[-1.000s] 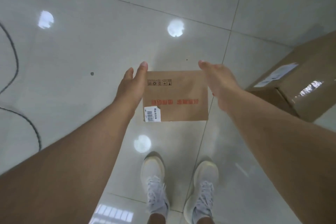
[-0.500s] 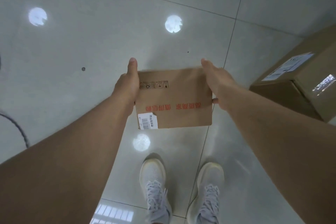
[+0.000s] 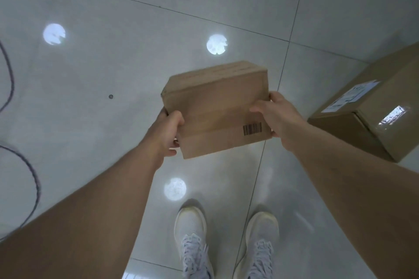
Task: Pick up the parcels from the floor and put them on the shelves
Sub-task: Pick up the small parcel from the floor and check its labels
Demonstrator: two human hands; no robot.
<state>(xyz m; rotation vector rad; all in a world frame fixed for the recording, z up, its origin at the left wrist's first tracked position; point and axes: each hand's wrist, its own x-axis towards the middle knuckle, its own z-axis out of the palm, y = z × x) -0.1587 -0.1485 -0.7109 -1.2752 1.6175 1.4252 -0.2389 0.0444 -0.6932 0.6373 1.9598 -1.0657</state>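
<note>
Pale grey glossy floor tiles [image 3: 113,142] fill the view, with dark grout lines crossing them and round white light reflections scattered over the shine.

Above that floor, the left hand [image 3: 169,129] is clamped on the near left corner of a small brown cardboard parcel [image 3: 215,108], thumb on the upper face and the other fingers curled under the edge. The right hand [image 3: 275,115] grips the parcel's right side, thumb lying on the upper face and fingertips wrapped round the far right edge. Both forearms reach in from the bottom corners of the view. The parcel is held clear of the floor between the two hands, tilted so that its broad face turns toward the camera and its far end is lifted.

A black barcode [image 3: 252,128] is printed near the right near corner of that face; its digits cannot be read.

Below the parcel, two white lace-up shoes [image 3: 192,233] stand on the tiles. At the right edge of the floor a larger cardboard box [image 3: 371,133] rests well apart from the held parcel, with a white shipping label [image 3: 351,96] on its top whose text is too small to read, and a strip of shiny tape. Dark cables [image 3: 34,179] curve along the left edge of the floor
</note>
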